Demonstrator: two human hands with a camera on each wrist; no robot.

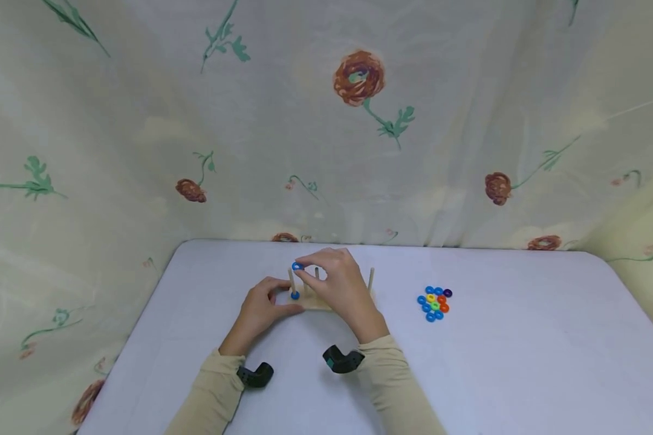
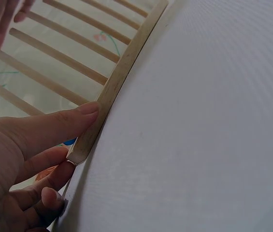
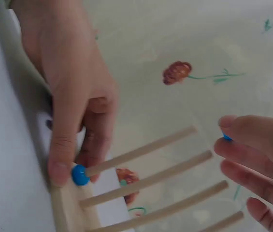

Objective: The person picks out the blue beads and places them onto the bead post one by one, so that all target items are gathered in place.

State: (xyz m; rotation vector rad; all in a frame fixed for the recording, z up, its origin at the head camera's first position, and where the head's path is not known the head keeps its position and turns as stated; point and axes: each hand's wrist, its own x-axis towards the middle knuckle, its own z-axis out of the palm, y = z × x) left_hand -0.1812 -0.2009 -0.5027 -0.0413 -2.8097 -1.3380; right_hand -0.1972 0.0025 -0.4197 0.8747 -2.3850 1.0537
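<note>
While our left hand [image 1: 263, 303] pinches the end of a wooden rack [image 1: 318, 302] between thumb and fingers, seemingly to steady its base on the white surface [image 1: 511, 362], our right hand [image 1: 334, 277] holds a blue ring [image 1: 295, 265] near the top of the end peg [image 1: 291, 280]. That right grip is thumb against forefinger, apparently to leave the ring's hole free; its other fingers curl loosely. A second blue ring [image 1: 295, 296] sits at the foot of the same peg. Our right forearm [image 1: 397, 386] slants in from the right, fingertips pointing left above the rack; our left forearm [image 1: 207, 393] lies lower. Loose rings [image 1: 433, 304] cluster farther right, likely for easy reach.
</note>
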